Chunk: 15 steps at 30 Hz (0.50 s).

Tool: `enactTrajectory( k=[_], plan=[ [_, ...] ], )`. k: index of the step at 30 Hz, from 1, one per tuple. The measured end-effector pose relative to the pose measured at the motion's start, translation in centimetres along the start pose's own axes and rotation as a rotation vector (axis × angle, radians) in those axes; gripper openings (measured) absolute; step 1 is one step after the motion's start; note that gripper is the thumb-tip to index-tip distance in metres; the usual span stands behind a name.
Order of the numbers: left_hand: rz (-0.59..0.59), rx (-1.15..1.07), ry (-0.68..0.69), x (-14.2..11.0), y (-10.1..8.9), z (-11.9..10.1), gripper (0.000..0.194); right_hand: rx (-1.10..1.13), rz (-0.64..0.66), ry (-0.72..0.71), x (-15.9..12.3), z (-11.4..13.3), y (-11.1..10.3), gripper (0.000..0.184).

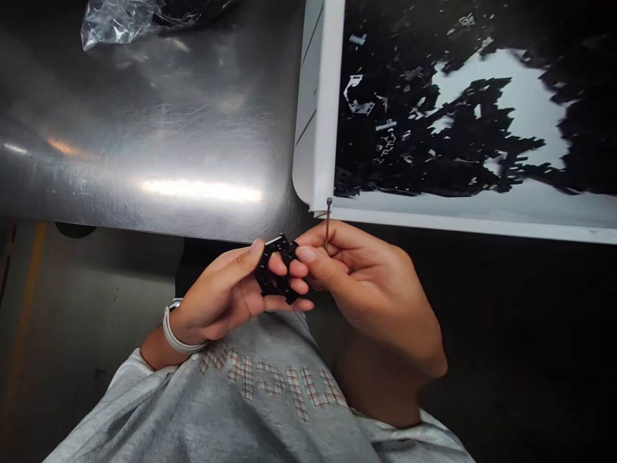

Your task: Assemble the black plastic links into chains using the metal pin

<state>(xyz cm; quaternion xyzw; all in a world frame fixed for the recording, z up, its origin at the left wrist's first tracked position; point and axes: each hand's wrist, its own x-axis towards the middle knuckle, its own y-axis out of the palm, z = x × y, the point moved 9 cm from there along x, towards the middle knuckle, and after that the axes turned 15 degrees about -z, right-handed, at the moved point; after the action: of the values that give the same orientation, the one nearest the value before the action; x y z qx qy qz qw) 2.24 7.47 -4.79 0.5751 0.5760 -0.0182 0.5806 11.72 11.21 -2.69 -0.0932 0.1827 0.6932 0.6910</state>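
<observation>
Centrally, the left hand [236, 289] cradles a black part [280, 267], its middle hidden by fingers; the right hand [366, 276] pinches its two-o'clock edge and holds a thin rod [328, 222], lower end obscured. The bag [118, 22] at eleven o'clock is cut off.

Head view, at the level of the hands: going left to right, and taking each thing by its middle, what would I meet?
White wristband → left hand → black part → thin rod → right hand.
</observation>
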Motion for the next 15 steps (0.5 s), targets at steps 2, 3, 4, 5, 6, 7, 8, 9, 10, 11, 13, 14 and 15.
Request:
enactTrajectory(
  k=[2, 3, 4, 5, 6, 7, 8, 9, 10, 11, 13, 14, 15],
  plan=[
    [0.033, -0.055, -0.040, -0.1, 0.3, 0.1, 0.029, -0.038, -0.049, -0.043, -0.1, 0.1, -0.5, 0.037],
    [0.044, -0.079, -0.053, -0.1, 0.4, 0.2, 0.029, -0.057, -0.078, -0.061, -0.3, 0.2, -0.8, 0.034],
    [0.048, -0.101, -0.061, -0.1, 0.5, 0.1, 0.030, -0.073, -0.109, -0.080, -0.4, 0.3, -1.1, 0.031],
    [0.044, -0.120, -0.061, -0.2, 0.5, 0.1, 0.032, -0.082, -0.139, -0.102, -0.6, 0.5, -1.4, 0.029],
    [0.033, -0.136, -0.060, -0.1, 0.5, 0.1, 0.035, -0.087, -0.168, -0.126, -0.8, 0.6, -1.7, 0.028],
    [0.018, -0.149, -0.060, -0.1, 0.5, 0.1, 0.040, -0.092, -0.189, -0.149, -1.1, 0.7, -1.9, 0.028],
    [0.000, -0.161, -0.061, 0.0, 0.4, 0.1, 0.044, -0.097, -0.203, -0.168, -1.4, 0.7, -2.1, 0.028],
    [-0.024, -0.171, -0.059, 0.0, 0.3, 0.1, 0.049, -0.109, -0.209, -0.183, -1.8, 0.6, -2.1, 0.028],
    [-0.051, -0.180, -0.055, 0.1, 0.2, 0.1, 0.052, -0.128, -0.212, -0.189, -2.1, 0.4, -2.2, 0.027],
    [-0.079, -0.187, -0.046, 0.2, 0.0, 0.1, 0.055, -0.153, -0.217, -0.190, -2.4, 0.1, -2.2, 0.027],
    [-0.120, -0.191, -0.018, 0.3, -0.2, 0.0, 0.057, -0.199, -0.240, -0.210, -3.1, -0.3, -2.2, 0.025],
    [-0.129, -0.189, -0.006, 0.4, -0.2, -0.1, 0.056, -0.215, -0.263, -0.235, -3.4, -0.3, -2.2, 0.024],
    [-0.131, -0.188, 0.002, 0.4, -0.1, -0.1, 0.054, -0.226, -0.290, -0.271, -3.8, -0.2, -2.2, 0.022]
  ],
)
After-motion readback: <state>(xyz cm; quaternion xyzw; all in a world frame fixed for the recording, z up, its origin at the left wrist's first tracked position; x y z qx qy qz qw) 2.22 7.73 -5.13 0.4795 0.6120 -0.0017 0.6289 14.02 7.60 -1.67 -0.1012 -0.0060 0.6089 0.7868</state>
